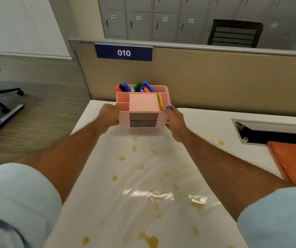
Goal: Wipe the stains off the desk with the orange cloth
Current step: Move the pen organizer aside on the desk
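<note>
A white desk [206, 122] carries several yellowish stains [148, 238] and wet smears [152, 195] down its middle. The orange cloth [293, 163] lies folded at the right edge, touched by neither hand. A pink desk organiser [143, 111] with coloured markers stands near the desk's far edge. My left hand [108, 116] grips its left side and my right hand [174, 120] grips its right side. Whether the organiser rests on the desk or is lifted slightly, I cannot tell.
A beige partition [215, 83] with a "010" sign [124, 53] rises behind the desk. An open cable hatch [268, 133] is set in the desk at the right, just behind the cloth. Office chair bases [2, 97] stand on the floor to the left. Grey lockers line the back.
</note>
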